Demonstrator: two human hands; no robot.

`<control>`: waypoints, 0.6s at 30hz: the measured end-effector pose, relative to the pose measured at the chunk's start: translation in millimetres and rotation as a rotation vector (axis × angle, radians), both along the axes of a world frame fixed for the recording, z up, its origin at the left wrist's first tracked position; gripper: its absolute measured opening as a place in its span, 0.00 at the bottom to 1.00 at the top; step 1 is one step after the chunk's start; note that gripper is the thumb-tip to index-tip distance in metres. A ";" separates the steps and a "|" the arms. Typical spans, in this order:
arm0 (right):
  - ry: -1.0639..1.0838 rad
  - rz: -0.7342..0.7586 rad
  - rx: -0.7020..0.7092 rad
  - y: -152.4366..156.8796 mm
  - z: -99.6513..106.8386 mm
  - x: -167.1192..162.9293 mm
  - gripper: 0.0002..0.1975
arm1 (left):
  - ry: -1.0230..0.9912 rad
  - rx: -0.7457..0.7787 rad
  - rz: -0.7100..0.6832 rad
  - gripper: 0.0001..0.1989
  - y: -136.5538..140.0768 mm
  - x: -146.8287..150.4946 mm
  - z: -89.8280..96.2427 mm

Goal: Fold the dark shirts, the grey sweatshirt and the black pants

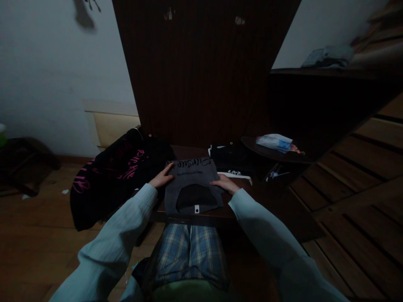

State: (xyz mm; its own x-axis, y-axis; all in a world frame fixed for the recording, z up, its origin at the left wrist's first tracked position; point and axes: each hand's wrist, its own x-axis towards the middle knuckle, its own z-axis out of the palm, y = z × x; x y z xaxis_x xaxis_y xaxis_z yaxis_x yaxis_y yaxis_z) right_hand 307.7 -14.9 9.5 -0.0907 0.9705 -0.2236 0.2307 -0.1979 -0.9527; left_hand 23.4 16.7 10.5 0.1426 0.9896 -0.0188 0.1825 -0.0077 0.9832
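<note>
A grey T-shirt (pixel 198 178), folded into a rectangle, lies on the dark wooden surface in front of me. Its dark lettering is at the far end, and its neckline with a small white label faces me. At the shirt's left edge, my left hand (pixel 163 176) is closed, with the thumb on top and the other fingers partly hidden. My right hand (pixel 226 183) grips the right edge in much the same way. Black clothing with pink lettering (pixel 116 172) spreads out to the left. Just right of the shirt sits a folded black garment (pixel 231 157) with white marks.
A white strip (pixel 236 176) lies near my right hand. On a rounded shelf (pixel 277 154) to the right rests a plastic packet (pixel 275 142). A tall dark panel (pixel 201 75) rises behind, wooden slats (pixel 352 201) stand at right, and a stool (pixel 28 159) is far left.
</note>
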 end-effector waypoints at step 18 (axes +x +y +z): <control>-1.293 0.376 1.050 77.9 111.9 -117.2 0.10 | -0.237 0.021 0.080 0.28 -161.3 154.2 -27.2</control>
State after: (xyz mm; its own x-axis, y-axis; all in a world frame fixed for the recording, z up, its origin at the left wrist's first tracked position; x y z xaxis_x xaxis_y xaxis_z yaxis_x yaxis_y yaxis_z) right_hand 190.5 63.1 121.4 -0.6187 0.7066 0.3434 0.7834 0.5876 0.2026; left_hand 177.6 -144.6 -16.6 0.0617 0.9977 0.0269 -0.0522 -0.0237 0.9984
